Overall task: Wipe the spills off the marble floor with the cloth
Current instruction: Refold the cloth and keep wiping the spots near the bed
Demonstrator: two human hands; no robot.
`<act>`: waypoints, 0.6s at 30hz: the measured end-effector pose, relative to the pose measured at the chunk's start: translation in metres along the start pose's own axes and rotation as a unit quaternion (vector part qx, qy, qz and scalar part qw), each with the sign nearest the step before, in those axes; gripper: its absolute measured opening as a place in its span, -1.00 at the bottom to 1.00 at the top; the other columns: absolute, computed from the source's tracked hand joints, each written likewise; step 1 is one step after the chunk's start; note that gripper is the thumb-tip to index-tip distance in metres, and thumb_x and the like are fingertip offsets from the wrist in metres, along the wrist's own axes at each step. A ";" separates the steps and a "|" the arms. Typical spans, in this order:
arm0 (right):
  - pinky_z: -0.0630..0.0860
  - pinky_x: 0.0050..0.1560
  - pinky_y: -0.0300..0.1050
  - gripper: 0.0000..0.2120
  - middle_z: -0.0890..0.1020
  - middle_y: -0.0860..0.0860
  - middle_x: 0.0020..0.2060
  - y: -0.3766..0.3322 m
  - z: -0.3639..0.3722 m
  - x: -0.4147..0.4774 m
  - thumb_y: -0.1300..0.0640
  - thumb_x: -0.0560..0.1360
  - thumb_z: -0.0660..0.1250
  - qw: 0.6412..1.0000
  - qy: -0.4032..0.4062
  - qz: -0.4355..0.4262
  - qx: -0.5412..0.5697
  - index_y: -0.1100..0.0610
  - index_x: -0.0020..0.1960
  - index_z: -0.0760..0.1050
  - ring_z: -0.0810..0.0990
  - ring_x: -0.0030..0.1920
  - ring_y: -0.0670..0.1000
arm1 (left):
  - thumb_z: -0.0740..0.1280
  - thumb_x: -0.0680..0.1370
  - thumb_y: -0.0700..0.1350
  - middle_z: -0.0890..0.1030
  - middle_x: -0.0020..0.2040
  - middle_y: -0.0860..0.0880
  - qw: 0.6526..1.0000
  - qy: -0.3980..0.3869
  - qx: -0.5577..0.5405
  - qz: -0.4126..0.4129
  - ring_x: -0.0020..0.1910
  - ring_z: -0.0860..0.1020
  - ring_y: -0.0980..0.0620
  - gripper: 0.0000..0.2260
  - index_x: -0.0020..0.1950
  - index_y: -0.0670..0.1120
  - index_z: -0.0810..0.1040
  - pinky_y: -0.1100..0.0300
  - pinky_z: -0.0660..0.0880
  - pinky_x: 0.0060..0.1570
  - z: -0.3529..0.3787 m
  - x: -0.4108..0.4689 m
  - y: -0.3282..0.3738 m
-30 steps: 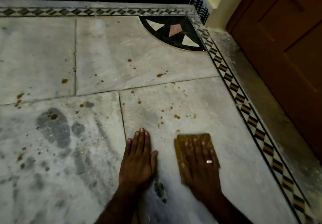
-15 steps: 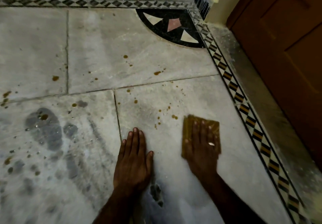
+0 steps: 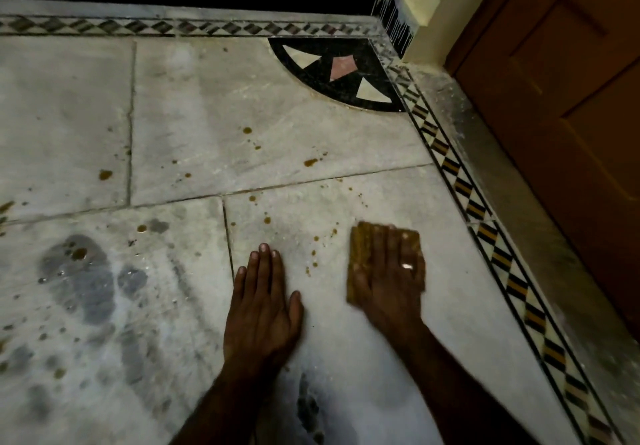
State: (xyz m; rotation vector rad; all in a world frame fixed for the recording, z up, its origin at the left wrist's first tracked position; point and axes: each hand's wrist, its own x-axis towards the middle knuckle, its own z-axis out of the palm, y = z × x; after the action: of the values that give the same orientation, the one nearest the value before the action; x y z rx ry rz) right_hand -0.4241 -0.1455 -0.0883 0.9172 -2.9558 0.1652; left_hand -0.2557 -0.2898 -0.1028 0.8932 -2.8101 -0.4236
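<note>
A folded brown cloth (image 3: 360, 247) lies flat on the grey marble floor (image 3: 207, 115). My right hand (image 3: 388, 282), with a ring on one finger, presses down on it with fingers spread, covering most of it. My left hand (image 3: 263, 309) rests flat on the floor to the cloth's left, holding nothing. Brown spill drops (image 3: 266, 220) dot the slab just ahead of and between my hands. Further drops (image 3: 310, 162) lie on the slab beyond, and a larger drop (image 3: 105, 174) lies at the far left.
Dark wet patches (image 3: 79, 275) mark the floor to the left. A patterned inlay border (image 3: 478, 209) runs along the right, with a wooden door (image 3: 561, 115) beyond it. A black quarter-circle inlay (image 3: 343, 74) fills the far corner by the wall.
My right hand has slid the cloth forward and slightly right across the slab, over drops near it. My left hand has stayed planted.
</note>
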 end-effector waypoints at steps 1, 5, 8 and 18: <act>0.17 0.54 0.35 -0.31 0.26 0.20 0.60 -0.015 0.002 0.008 -0.21 0.61 0.03 1.000 0.006 -0.015 -0.010 0.10 0.65 0.13 0.23 0.58 0.29 | 0.03 0.63 0.09 0.09 0.64 -0.21 1.000 -0.003 0.005 -0.001 0.63 0.06 -0.14 -0.36 0.62 -0.24 0.10 -0.12 0.06 0.59 0.001 -0.001 0.000; 0.23 0.52 0.33 -0.35 0.23 0.19 0.61 -0.038 0.003 -0.033 -0.12 0.63 0.15 0.989 0.018 -0.144 -0.020 0.09 0.65 0.14 0.19 0.61 0.26 | 0.04 0.65 0.03 0.16 0.61 -0.26 1.000 0.004 0.013 0.013 0.61 0.14 -0.20 -0.41 0.59 -0.29 0.16 -0.18 0.17 0.54 0.002 -0.002 -0.002; 0.30 0.47 0.35 -0.34 0.17 0.14 0.63 0.005 -0.003 -0.063 -0.13 0.61 0.16 0.976 -0.005 -0.214 -0.041 0.05 0.65 0.15 0.15 0.62 0.27 | 0.04 0.64 0.03 0.14 0.62 -0.25 1.000 0.001 0.009 0.006 0.62 0.12 -0.18 -0.41 0.59 -0.28 0.15 -0.18 0.18 0.54 0.000 -0.003 -0.001; 0.21 0.52 0.32 -0.40 0.21 0.14 0.63 -0.062 0.008 -0.009 -0.12 0.65 0.10 0.984 0.004 -0.179 -0.011 -0.03 0.66 0.11 0.17 0.62 0.24 | 0.10 0.63 -0.01 0.17 0.60 -0.29 0.999 0.016 0.025 0.011 0.60 0.15 -0.22 -0.42 0.57 -0.32 0.18 -0.21 0.23 0.51 0.003 -0.003 -0.001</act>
State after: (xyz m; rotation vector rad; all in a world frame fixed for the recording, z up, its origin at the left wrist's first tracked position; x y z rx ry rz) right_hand -0.3818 -0.1924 -0.0914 1.4150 -2.7174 0.1195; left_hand -0.2541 -0.2879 -0.1063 0.8687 -2.8107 -0.3338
